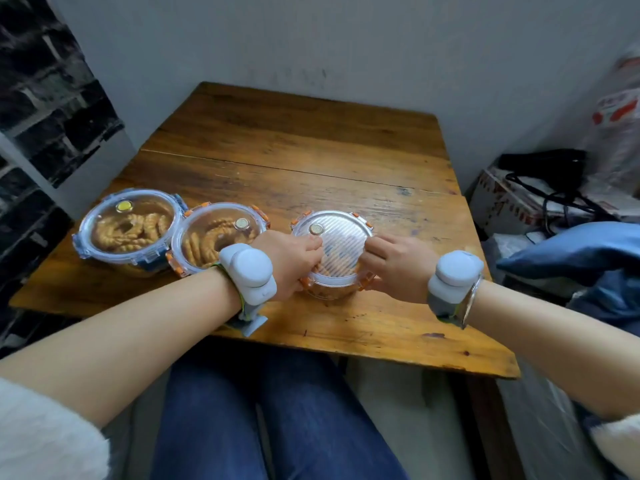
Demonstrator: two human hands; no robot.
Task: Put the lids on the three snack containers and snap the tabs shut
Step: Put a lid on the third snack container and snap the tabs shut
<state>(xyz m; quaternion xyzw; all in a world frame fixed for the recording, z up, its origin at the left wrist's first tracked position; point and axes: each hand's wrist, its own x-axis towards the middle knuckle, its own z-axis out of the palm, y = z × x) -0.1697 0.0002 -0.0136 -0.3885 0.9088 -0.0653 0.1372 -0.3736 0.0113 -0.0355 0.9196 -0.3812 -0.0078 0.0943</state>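
Both hands are gripping the right container (pixel 333 261) on the counter (pixel 311 161), near its front edge. The left hand (pixel 289 263) and right hand (pixel 394 263) are curling their fingers (pixel 313 244) over opposite rims of its lid (pixel 334 245). Two lidded containers (pixel 130 230) are sitting touching, left.

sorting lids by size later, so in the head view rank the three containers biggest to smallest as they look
1. blue-tabbed container, far left, looks largest.
2-3. middle orange-tabbed container and the right orange-tabbed container under both hands look alike; no ranking.
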